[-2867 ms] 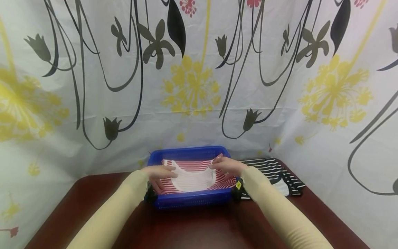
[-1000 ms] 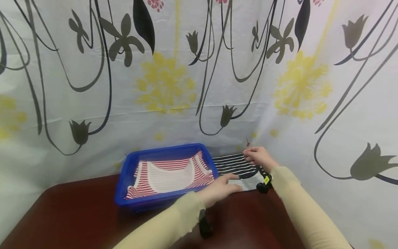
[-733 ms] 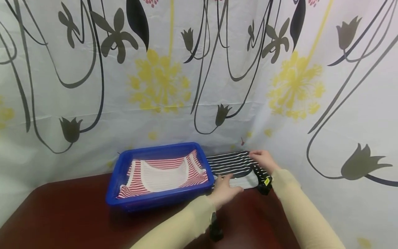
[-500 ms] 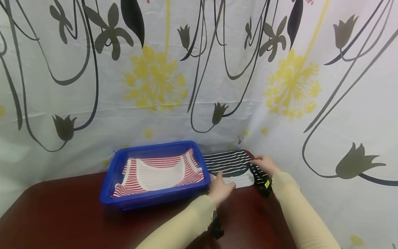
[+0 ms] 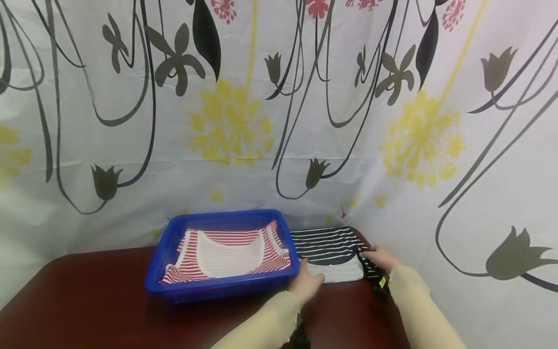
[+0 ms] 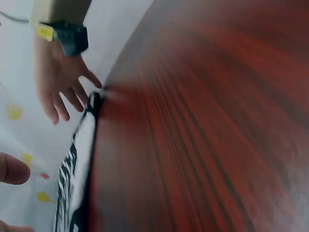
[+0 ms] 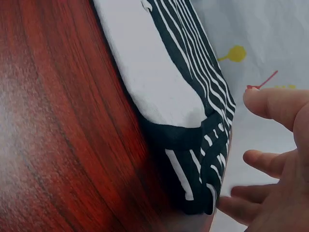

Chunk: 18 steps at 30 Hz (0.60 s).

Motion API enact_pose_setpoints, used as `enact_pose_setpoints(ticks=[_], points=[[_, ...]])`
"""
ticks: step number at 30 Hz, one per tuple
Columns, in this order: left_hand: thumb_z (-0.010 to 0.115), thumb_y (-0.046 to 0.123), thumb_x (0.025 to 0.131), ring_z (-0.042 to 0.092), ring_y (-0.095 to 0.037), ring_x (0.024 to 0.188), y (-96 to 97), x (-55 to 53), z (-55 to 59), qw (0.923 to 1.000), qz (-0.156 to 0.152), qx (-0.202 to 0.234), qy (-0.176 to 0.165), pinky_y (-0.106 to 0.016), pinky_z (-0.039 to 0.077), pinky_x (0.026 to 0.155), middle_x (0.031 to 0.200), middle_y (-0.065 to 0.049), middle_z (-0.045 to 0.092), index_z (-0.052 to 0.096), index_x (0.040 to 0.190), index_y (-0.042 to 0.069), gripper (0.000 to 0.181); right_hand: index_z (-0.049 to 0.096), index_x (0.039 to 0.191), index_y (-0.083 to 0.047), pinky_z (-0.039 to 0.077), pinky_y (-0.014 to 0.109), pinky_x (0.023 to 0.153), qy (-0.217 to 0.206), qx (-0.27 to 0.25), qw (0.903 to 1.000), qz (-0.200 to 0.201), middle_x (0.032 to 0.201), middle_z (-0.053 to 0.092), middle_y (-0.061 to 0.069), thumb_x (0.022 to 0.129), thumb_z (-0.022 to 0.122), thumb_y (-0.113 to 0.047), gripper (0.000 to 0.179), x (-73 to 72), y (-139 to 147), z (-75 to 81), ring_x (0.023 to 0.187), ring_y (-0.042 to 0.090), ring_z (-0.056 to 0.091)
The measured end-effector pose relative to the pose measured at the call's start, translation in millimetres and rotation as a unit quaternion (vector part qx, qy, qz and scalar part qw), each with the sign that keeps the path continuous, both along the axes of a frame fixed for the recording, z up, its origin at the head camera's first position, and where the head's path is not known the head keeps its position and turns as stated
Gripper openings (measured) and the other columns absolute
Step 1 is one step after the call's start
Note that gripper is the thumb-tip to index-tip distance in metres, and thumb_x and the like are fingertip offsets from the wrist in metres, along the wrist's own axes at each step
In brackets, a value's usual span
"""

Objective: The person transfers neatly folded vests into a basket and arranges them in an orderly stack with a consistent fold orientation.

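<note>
A folded black-and-white striped garment [image 5: 327, 245] with a white panel lies flat at the table's right, beside the basket. My left hand [image 5: 306, 282] is at its near left end, by the basket's corner, with thumb and fingers apart. Its fingertips [image 6: 13, 169] show at the left edge of the left wrist view. At the garment's right end is my right hand [image 5: 382, 258]. In the right wrist view its fingers [image 7: 265, 163] are spread and loosely bent, the lower ones right at the garment's edge. Neither hand grips the cloth.
A blue plastic basket [image 5: 222, 283] holds a red-and-white striped garment [image 5: 231, 252] with a white panel. Both rest on a dark red-brown table [image 5: 87, 300]. A flower-patterned curtain [image 5: 244, 121] hangs behind and to the right, close to the table's edge.
Both hands have left the red-striped garment in the basket and moved right to the black-and-white one. Lately the right hand has come lower along its right end; the head view has shifted too.
</note>
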<state>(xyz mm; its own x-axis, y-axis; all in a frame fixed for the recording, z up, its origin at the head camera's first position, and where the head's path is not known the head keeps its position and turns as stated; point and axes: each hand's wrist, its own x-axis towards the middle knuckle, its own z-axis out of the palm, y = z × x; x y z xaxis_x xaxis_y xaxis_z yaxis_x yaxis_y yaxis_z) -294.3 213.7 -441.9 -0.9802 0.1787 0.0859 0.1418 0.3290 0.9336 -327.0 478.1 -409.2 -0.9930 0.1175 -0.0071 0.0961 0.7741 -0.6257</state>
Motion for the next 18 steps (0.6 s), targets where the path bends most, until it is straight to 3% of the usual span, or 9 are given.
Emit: enact_pose_setpoints(ticks=[6, 13, 18], points=[[0.064, 0.019, 0.080, 0.045, -0.042, 0.126, -5.3, -4.2, -2.8, 0.9998, 0.011, 0.005, 0.014, -0.054, 0.038, 0.102, 0.137, -0.028, 0.046, 0.040, 0.140, -0.006, 0.069, 0.036, 0.126, 0.028, 0.039, 0.058, 0.098, -0.004, -0.011, 0.9999, -0.002, 0.126, 0.041, 0.046, 0.092, 0.056, -0.020, 0.063, -7.9, -0.9, -4.7, 0.118, 0.056, 0.042], [0.066, 0.019, 0.081, 0.043, -0.042, 0.127, -2.3, -2.6, -7.7, 0.9996, 0.013, -0.017, 0.018, -0.053, 0.037, 0.103, 0.139, -0.026, 0.045, 0.044, 0.137, -0.006, 0.066, 0.035, 0.126, 0.030, 0.038, 0.058, 0.099, -0.016, 0.033, 0.9993, -0.009, 0.128, 0.040, 0.046, 0.088, 0.060, -0.024, 0.070, -5.0, -0.9, -13.1, 0.119, 0.057, 0.041], [0.065, 0.018, 0.081, 0.044, -0.043, 0.126, -5.0, -1.2, -11.3, 0.9997, 0.002, -0.022, 0.015, -0.054, 0.038, 0.102, 0.136, -0.028, 0.047, 0.045, 0.135, -0.007, 0.063, 0.036, 0.126, 0.029, 0.039, 0.057, 0.098, -0.001, 0.032, 0.9994, -0.012, 0.125, 0.043, 0.045, 0.085, 0.063, -0.020, 0.069, -4.6, -4.2, -22.2, 0.116, 0.056, 0.043]])
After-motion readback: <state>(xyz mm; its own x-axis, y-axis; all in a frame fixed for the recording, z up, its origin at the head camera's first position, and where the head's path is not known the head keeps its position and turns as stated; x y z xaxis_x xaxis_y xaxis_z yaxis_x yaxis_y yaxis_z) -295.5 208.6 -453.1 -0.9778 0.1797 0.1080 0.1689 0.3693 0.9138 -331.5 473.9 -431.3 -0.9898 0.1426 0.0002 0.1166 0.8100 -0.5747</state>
